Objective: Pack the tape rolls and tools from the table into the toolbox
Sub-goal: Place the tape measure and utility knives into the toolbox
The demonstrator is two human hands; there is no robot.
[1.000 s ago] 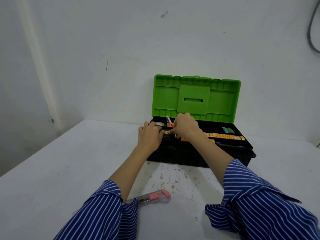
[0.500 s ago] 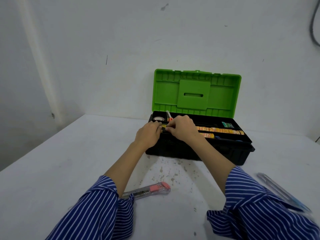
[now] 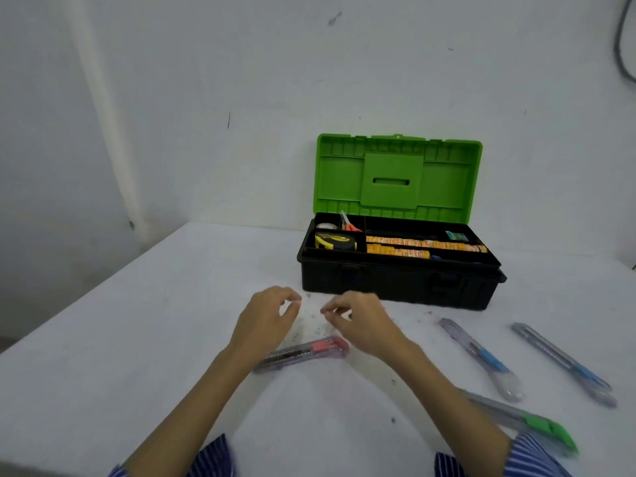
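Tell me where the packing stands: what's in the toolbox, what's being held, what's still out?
Done: the open toolbox tray holds a yellow tape measure, a tape roll, scissors and orange strips. In hand: nothing; the left hand and right hand hover empty over the table. Left: four utility knives, the pink one, two blue ones and the green one.

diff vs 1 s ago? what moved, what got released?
Both hands pulled back out of the toolbox toward the person. The left hand and right hand now hover empty, fingers loosely curled, above the pink utility knife. The yellow tape measure they were handling sits released in the tray's front left compartment. Unchanged: lid up, pink knife on the table.
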